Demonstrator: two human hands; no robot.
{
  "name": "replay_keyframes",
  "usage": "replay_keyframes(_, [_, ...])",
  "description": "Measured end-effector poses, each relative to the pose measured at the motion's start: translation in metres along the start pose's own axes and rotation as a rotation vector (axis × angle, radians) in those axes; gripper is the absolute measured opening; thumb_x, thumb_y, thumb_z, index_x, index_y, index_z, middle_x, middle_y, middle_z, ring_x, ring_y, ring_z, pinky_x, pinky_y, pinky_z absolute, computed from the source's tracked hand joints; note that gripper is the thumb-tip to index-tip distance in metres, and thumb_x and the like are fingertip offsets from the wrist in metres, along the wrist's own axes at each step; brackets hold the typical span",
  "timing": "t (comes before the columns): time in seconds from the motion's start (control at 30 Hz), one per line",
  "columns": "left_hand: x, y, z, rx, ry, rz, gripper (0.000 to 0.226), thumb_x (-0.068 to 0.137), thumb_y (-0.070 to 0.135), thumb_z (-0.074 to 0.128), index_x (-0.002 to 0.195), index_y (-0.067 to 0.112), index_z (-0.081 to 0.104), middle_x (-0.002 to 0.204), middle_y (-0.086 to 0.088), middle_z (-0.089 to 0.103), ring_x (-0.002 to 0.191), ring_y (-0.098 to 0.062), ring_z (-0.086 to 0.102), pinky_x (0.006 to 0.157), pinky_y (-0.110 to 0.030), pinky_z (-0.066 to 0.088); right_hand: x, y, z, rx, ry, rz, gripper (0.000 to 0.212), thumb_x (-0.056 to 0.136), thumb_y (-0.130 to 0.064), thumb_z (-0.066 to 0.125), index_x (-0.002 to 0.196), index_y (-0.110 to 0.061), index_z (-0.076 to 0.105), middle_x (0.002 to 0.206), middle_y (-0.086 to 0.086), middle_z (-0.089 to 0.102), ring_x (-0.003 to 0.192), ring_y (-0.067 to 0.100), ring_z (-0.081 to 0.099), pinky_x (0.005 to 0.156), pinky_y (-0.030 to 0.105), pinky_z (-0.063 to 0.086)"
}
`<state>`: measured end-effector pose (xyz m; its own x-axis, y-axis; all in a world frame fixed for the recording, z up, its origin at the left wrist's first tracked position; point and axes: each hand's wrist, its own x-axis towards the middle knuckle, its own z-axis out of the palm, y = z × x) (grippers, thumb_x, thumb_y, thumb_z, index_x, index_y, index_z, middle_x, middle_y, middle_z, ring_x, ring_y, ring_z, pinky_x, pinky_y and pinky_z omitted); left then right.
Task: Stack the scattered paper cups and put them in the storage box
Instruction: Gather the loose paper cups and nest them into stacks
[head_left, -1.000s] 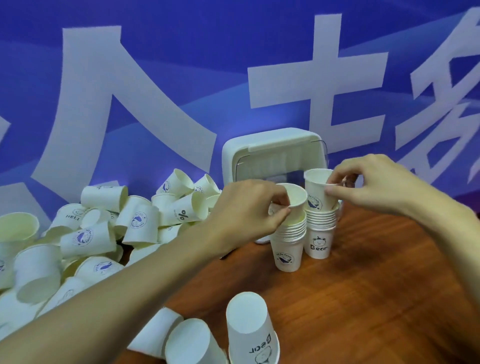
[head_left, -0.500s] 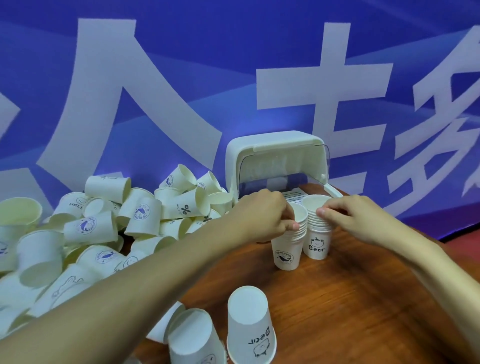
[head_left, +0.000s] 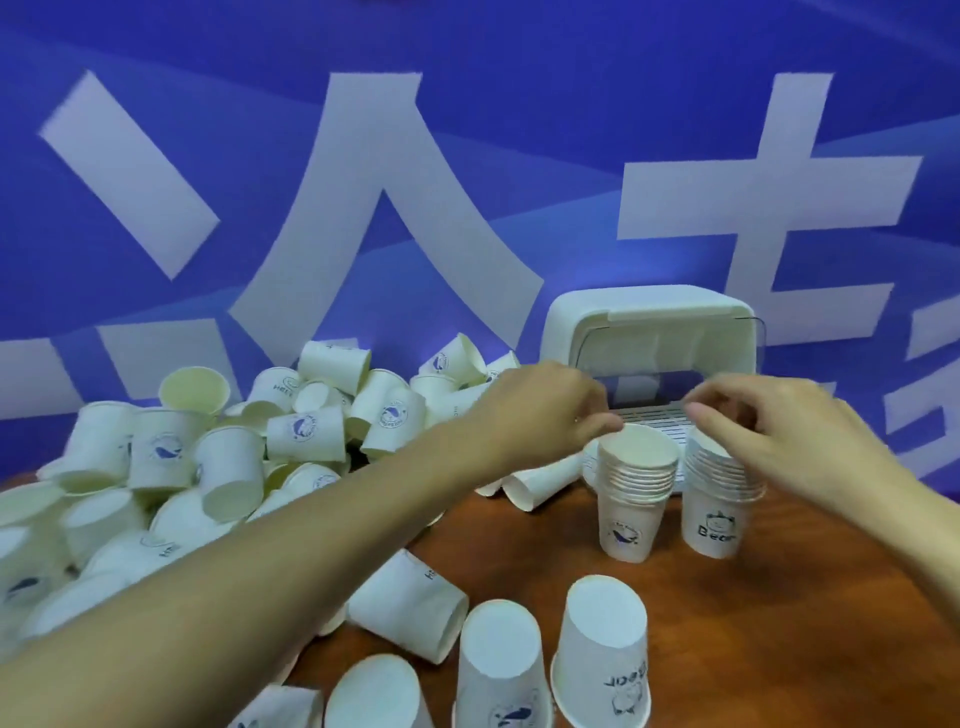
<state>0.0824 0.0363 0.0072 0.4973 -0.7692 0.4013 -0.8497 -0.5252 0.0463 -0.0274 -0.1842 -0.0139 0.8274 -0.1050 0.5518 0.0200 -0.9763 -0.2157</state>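
Stacking was on: left hand (head_left: 550, 410) at the left stack (head_left: 631, 499), right hand (head_left: 779, 436) over the right stack (head_left: 714, 504) (gripping? I couldn't tell); next, I judged, another loose cup (head_left: 605, 660).

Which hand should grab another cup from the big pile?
Left, probably. The left hand sits next to the pile of loose cups; the right hand is over the Bear stack, on the far side.

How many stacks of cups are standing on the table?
2: the whale-print stack by the left hand, the Bear stack under the right hand. More may hide within the loose pile.
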Motion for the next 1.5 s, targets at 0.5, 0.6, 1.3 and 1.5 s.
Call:
replay_keyframes(0.5, [-0.078,-0.15,0.009,0.356,-0.207,-0.338,0.076,0.081,0.021,0.068,0.147,0.021,0.029,0.157,-0.004,0.026,0.121,-0.025,0.053,0.075,-0.038,0.05,0.11,-0.13,0.121,-0.184,-0.278,-0.003,0.041,0.079,-0.067,0.052,0.074,-0.028,0.062,0.078,-0.011,0.064,0.078,0.014,0.061,0.062,0.031,0.04])
replay_keyframes(0.6, [-0.075,-0.159,0.012,0.323,-0.247,-0.357,0.082,0.078,0.013,0.066,0.148,0.021,0.024,0.163,-0.003,0.01,0.122,-0.026,0.053,0.079,-0.04,0.052,0.112,-0.137,0.138,-0.177,-0.32,0.037,0.037,0.077,-0.065,0.058,0.077,-0.028,0.061,0.076,-0.012,0.062,0.071,0.01,0.057,0.055,0.028,0.035])
replay_keyframes(1.3, [-0.06,-0.11,-0.03,-0.99,0.037,-0.83,0.066,0.085,0.074,0.037,0.101,0.018,0.067,0.099,-0.01,0.069,0.067,-0.02,0.065,0.06,-0.027,0.048,0.087,-0.132,0.083,0.153,0.006,0.041,0.009,0.086,-0.044,0.06,0.086,-0.04,0.068,0.08,-0.027,0.068,0.087,0.005,0.065,0.067,0.031,0.048])
replay_keyframes(1.5, [-0.024,-0.057,-0.021,-1.012,0.089,-0.759,0.045,0.094,0.052,0.038,0.106,0.017,0.064,0.099,-0.008,0.068,0.059,-0.024,0.071,0.048,-0.022,0.043,0.066,-0.098,0.043,0.038,0.101,0.106,0.02,0.082,-0.055,0.055,0.081,-0.04,0.069,0.077,-0.02,0.07,0.085,0.012,0.065,0.065,0.031,0.047])
